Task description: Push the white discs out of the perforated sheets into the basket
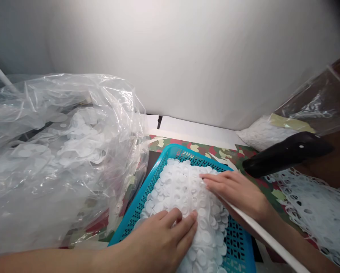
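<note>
Left hand point(164, 236) is half curled, its fingertips rested on a perforated white sheet point(184, 189) laid over loose white discs point(155, 201) inside the turquoise basket point(143, 191); whether the sheet is pinched cannot be told. Fingers of the right hand point(241, 195) are kept straight at the sheet's edge, any grip hidden. Many discs are already gathered loose; the sheet is apparently left unfinished, its long axis pointed lengthwise along the basket, toward the far rim.
</note>
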A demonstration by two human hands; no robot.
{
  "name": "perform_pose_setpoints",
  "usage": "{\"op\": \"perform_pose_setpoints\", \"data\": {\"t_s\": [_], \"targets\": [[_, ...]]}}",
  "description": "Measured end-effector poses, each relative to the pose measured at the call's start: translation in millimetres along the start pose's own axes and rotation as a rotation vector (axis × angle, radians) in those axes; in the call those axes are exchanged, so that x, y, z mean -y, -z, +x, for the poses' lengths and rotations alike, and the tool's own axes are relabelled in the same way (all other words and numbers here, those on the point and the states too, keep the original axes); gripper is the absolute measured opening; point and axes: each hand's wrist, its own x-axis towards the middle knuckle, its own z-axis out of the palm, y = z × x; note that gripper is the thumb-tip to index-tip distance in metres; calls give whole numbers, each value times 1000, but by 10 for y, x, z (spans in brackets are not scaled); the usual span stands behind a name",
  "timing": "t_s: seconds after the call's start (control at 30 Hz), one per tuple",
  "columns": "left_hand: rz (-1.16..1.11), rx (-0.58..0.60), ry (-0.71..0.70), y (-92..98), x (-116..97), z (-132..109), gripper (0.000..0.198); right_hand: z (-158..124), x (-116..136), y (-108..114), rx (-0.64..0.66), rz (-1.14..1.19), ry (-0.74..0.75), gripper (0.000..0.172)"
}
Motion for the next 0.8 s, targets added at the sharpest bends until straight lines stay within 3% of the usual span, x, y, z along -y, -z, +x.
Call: {"op": "perform_pose_setpoints", "data": {"t_s": [0.1,0.27,0.43,0.57,0.7,0.8], "targets": [[6,-21,-14,-10,-14,-2,37,49,-20,127,-99,61,-105,23],[-2,-56,-10,-34,-74,-12,37,-22,-50,270,79,59,-137,19],[45,-51,45,-88,-76,-47,39,-62,17,316,93,91,-54,15],[24,-7,152,-55,-79,-66,59,27,93,220,136,282,-104,15],[-12,121,307,117,-106,16,61,164,39,45,154,423,-127,15],[-36,170,310,179,-107,118,64,250,-36,-25,158,454,-151,16]]}}
